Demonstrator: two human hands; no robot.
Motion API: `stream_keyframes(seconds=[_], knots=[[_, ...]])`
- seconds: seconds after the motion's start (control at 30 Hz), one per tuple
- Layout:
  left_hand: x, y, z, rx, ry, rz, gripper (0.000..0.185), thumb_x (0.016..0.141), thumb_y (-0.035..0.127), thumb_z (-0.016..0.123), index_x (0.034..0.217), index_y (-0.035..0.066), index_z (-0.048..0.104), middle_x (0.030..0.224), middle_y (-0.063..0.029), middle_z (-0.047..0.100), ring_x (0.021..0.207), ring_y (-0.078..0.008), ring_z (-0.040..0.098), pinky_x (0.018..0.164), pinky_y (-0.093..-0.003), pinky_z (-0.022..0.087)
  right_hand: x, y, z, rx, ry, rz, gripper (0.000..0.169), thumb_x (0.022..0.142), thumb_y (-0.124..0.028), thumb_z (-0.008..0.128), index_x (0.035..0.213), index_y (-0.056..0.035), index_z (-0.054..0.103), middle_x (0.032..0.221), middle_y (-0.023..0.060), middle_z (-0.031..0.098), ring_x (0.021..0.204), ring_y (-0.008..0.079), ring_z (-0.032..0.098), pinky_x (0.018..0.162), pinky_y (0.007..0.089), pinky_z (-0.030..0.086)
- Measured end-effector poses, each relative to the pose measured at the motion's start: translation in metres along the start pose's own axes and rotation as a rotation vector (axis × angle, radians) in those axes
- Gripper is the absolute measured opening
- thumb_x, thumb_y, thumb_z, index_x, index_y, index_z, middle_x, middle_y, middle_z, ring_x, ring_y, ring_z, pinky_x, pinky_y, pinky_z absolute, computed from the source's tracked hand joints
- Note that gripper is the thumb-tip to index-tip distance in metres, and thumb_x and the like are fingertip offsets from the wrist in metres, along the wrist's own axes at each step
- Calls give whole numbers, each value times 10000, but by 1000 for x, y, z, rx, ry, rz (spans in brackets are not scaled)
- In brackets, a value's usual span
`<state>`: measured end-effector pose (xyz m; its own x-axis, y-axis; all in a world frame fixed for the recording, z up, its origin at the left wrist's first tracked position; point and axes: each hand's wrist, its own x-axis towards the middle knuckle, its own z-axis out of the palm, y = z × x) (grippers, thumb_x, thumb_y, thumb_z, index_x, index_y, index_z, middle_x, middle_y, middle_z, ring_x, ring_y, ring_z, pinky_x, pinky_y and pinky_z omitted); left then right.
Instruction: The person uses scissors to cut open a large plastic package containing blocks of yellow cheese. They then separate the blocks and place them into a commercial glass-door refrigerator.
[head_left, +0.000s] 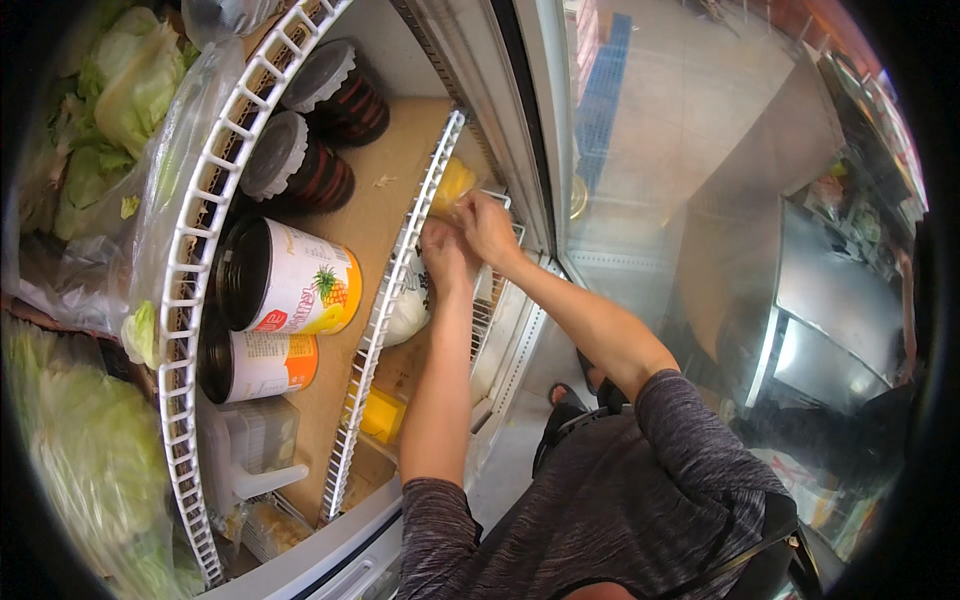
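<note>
Both arms reach into a glass-door refrigerator, to a level below a wire shelf. My right hand (486, 229) has its fingers and thumb pinched together at a yellow item (454, 184), which looks wrapped in clear plastic. Close beside it on the left, my left hand (446, 251) has curled fingers; what lies within them is hidden. A white plastic bag (409, 311) with dark marks sits by my left wrist, partly behind the white wire shelf edge (375, 330). Farther down on that level is a yellow block or box (381, 415).
The shelf above holds pineapple cans (315, 281), dark jars with grey lids (322, 169) and a clear plastic container (262, 435). Bagged lettuce (97, 450) fills the left, behind a curved wire rim (176, 300). A glass door (637, 187) stands at the right.
</note>
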<state>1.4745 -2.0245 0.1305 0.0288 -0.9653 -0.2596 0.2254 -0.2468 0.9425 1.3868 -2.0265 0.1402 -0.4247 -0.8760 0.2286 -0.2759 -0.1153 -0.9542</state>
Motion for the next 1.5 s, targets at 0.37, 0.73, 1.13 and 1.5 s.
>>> stream_keyframes(seconds=[0.37, 0.73, 1.13, 1.5], knots=[[0, 16, 15, 338, -47, 320, 574, 936, 127, 472, 1454, 0, 259, 1405, -182, 393, 1221, -274, 445, 1021, -349, 356, -48, -5, -30, -16, 36, -75, 188, 829, -12, 550, 1011, 38, 554, 953, 214, 570, 860, 366, 586, 750, 412, 476], [-132, -8, 19, -49, -80, 190, 462, 894, -9, 499, 1348, 5, 411, 1363, -157, 469, 1261, -240, 467, 1019, -342, 403, -174, 114, -131, -133, 192, 264, 460, 795, 16, 597, 1224, 18, 429, 1158, 162, 490, 1000, 252, 526, 801, 350, 491], [-361, -26, -44, 70, -474, 132, 206, 885, 40, 580, 1090, 22, 575, 969, -80, 622, 900, -152, 610, 790, -289, 511, -174, 185, -132, -168, -185, 186, 288, 843, -41, 589, 1128, -32, 548, 1030, 79, 569, 856, 172, 576, 713, 286, 482], [-625, -170, -71, 111, 1196, -205, 277, 825, -77, 568, 1075, 40, 591, 981, -64, 646, 894, -148, 637, 795, -276, 506, -421, 89, -70, -103, -1986, 26, 149, 843, -95, 635, 978, -35, 615, 827, 100, 659, 755, 191, 643, 701, 309, 517]])
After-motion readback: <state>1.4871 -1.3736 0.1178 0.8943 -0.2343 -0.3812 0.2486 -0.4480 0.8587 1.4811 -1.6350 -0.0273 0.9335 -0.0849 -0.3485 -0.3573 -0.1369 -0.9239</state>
